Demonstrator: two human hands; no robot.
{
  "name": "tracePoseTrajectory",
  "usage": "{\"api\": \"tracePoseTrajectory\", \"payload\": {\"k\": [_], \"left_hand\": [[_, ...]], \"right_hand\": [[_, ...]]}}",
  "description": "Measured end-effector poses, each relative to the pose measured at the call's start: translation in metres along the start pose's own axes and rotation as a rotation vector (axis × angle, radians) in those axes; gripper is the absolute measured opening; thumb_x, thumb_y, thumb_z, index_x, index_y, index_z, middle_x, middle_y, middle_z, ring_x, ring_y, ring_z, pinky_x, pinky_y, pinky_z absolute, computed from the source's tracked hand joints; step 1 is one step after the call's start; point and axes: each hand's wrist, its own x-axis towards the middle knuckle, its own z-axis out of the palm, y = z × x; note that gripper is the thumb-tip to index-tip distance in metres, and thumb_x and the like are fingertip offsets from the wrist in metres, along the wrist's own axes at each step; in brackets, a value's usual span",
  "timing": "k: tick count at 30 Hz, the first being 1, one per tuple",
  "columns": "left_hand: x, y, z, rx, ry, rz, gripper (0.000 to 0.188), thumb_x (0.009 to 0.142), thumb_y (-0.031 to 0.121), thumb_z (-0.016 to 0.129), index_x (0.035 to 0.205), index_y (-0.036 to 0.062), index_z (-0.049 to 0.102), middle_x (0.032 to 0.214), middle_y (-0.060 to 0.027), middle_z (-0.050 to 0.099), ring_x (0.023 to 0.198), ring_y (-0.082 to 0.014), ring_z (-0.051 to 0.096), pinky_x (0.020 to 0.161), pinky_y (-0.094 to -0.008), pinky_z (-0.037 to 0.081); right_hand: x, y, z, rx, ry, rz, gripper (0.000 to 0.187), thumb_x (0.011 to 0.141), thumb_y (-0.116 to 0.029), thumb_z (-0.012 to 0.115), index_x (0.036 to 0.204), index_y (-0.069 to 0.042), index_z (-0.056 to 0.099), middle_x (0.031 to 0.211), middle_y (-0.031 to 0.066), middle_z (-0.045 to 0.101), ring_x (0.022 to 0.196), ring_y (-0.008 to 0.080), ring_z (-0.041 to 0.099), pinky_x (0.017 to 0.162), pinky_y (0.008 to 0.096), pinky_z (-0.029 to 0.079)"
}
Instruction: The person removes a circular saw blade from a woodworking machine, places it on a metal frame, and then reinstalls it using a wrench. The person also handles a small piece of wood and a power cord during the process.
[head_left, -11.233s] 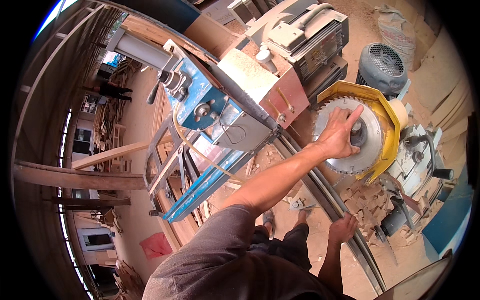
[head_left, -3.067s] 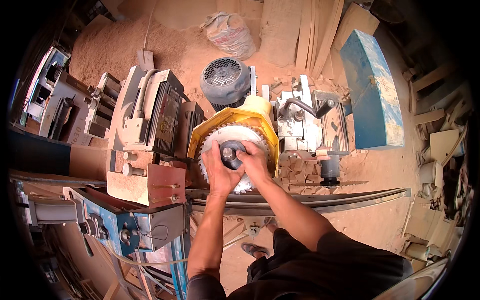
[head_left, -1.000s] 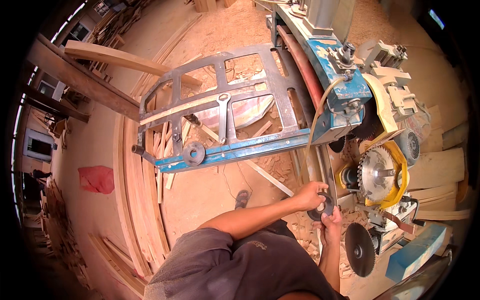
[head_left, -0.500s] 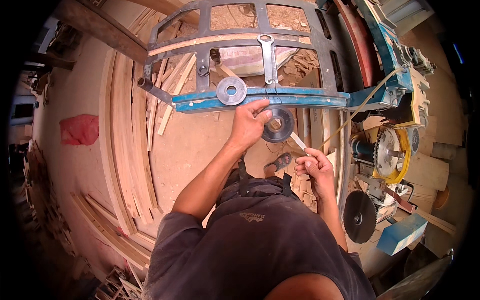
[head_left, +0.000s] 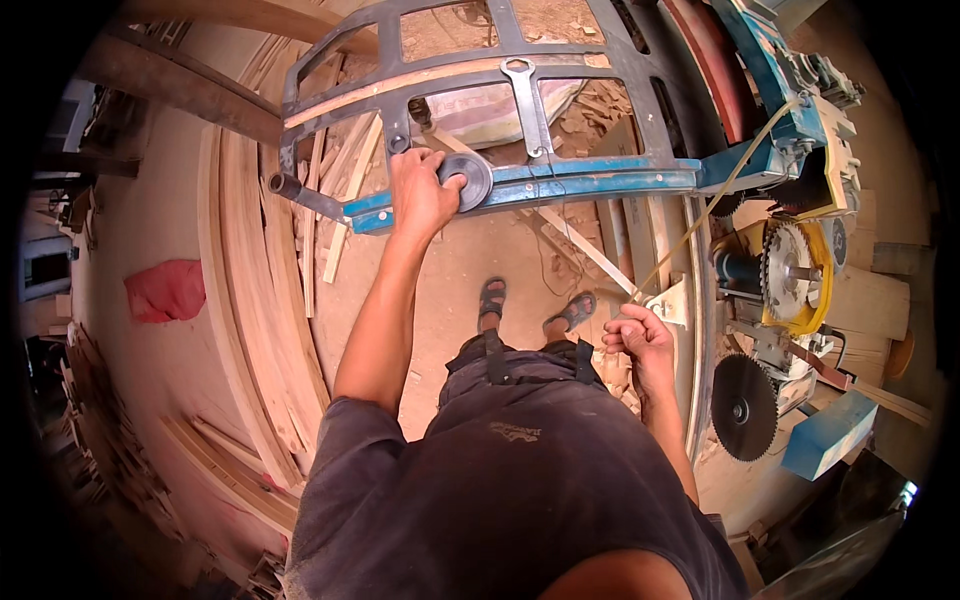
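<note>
At the blue rail (head_left: 600,178), my left hand (head_left: 418,195) closes round a dark grey ring-shaped disc (head_left: 472,180), the thumb across its face. The disc rests on the rail; whether a second one lies beneath it cannot be seen. My right hand (head_left: 645,345) is lower and to the right, its fingers curled in and thumb near the fingertips; anything between them is too small to make out. A flat metal wrench (head_left: 527,105) lies across the grey slotted metal frame (head_left: 390,50) beyond the rail, and a thin dark cord hangs close to it.
Long wooden boards (head_left: 255,300) lie on the floor at left, near a red cloth or bag (head_left: 165,291). To the right are a toothed saw blade (head_left: 785,275) in a yellow guard, a dark round blade (head_left: 744,408) and a blue box-shaped piece (head_left: 830,435). A pipe end (head_left: 285,185) juts out left.
My left hand has carried the dark disc up and left onto the rail, where a lighter disc was lying. My right hand has dropped slightly, fingers still curled.
</note>
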Motion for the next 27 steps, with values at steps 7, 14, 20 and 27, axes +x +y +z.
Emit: {"api": "tracePoseTrajectory", "payload": {"k": [7, 14, 20, 27], "left_hand": [[-0.029, -0.005, 0.021, 0.024, -0.051, 0.166, 0.063, 0.080, 0.024, 0.079, 0.131, -0.0055, 0.056, 0.139, -0.0233, 0.053, 0.129, -0.0385, 0.047, 0.108, -0.0443, 0.038], [-0.014, -0.033, 0.047, -0.024, -0.017, 0.290, 0.046, 0.093, 0.022, 0.063, 0.132, -0.0009, 0.054, 0.125, -0.0191, 0.057, 0.116, -0.0386, 0.054, 0.100, -0.0474, 0.040], [0.013, -0.025, 0.038, -0.231, -0.210, -0.025, 0.040, 0.092, 0.022, 0.066, 0.129, 0.0068, 0.066, 0.104, -0.0161, 0.063, 0.105, -0.0344, 0.061, 0.092, -0.0402, 0.046], [0.024, -0.010, 0.020, -0.748, -0.222, -0.361, 0.065, 0.075, -0.009, 0.079, 0.136, -0.0048, 0.056, 0.101, -0.0108, 0.070, 0.088, -0.0169, 0.067, 0.076, -0.0276, 0.054]], "right_hand": [[-0.005, 0.022, -0.024, 0.054, 0.099, 0.038, 0.028, 0.097, 0.000, 0.055, 0.124, 0.006, 0.055, 0.097, 0.0168, 0.071, 0.078, 0.0183, 0.069, 0.070, 0.0281, 0.057], [0.007, 0.028, -0.021, 0.033, 0.055, 0.073, 0.026, 0.097, -0.002, 0.057, 0.122, 0.003, 0.057, 0.094, 0.0146, 0.071, 0.076, 0.0178, 0.068, 0.069, 0.0282, 0.056], [0.036, 0.034, 0.007, -0.026, -0.081, 0.122, 0.031, 0.097, -0.001, 0.054, 0.127, 0.005, 0.054, 0.097, 0.0136, 0.071, 0.076, 0.0146, 0.067, 0.065, 0.0255, 0.055], [0.046, 0.043, 0.015, -0.037, -0.092, 0.145, 0.030, 0.096, -0.001, 0.054, 0.125, 0.005, 0.055, 0.094, 0.0142, 0.070, 0.075, 0.0162, 0.068, 0.064, 0.0268, 0.055]]}}
